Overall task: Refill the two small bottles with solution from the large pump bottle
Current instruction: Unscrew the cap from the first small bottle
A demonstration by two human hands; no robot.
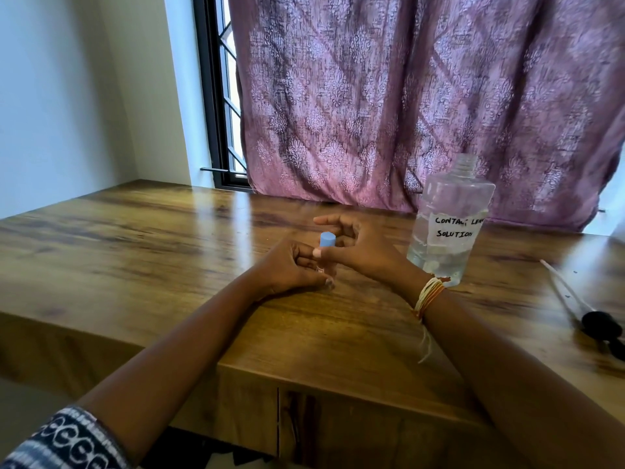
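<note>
A small bottle stands on the wooden table [135,238] between my hands; only its blue cap [327,239] shows clearly. My left hand [291,269] wraps the bottle's body low down. My right hand [355,245] pinches the blue cap with thumb and fingers. The large clear bottle [446,225], labelled "contact lens solution", stands upright to the right of my right hand with its neck uncapped and liquid in its lower part. Its pump [592,319], a black head on a long clear tube, lies on the table at the far right. A second small bottle is not in view.
A purple patterned curtain [406,96] hangs behind the table's far edge. A dark-framed window [220,113] and a white wall are at the back left. The table's near edge runs just below my forearms.
</note>
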